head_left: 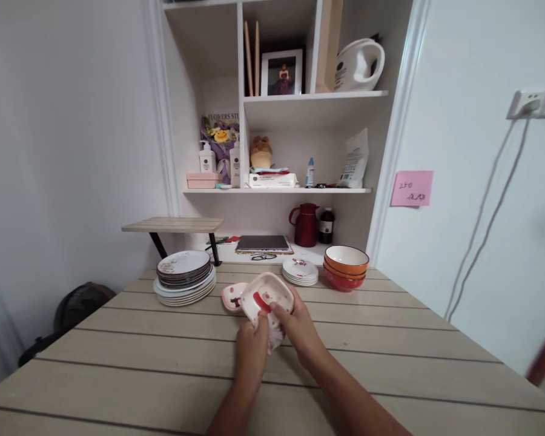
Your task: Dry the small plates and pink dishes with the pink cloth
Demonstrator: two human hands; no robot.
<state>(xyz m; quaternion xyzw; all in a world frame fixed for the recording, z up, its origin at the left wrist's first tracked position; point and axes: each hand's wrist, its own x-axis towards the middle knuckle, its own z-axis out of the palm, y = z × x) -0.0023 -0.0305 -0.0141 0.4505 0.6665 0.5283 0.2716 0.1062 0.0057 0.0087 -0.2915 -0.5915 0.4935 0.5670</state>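
My two hands meet over the middle of the wooden table (pixel 118 363). A small white dish with red marks (pixel 267 293) is tilted up between them. My right hand (pixel 300 330) grips its lower rim, thumb on the inside. My left hand (pixel 251 351) is closed round a white cloth (pixel 275 339) pressed against the dish's underside. A second small pink-rimmed dish (pixel 232 297) lies flat on the table just left of the held one.
A stack of large plates (pixel 184 277) stands at the far left of the table, a stack of small plates (pixel 300 272) and stacked orange-red bowls (pixel 346 267) at the far right. Shelves with bottles and a red jug (pixel 305 224) rise behind.
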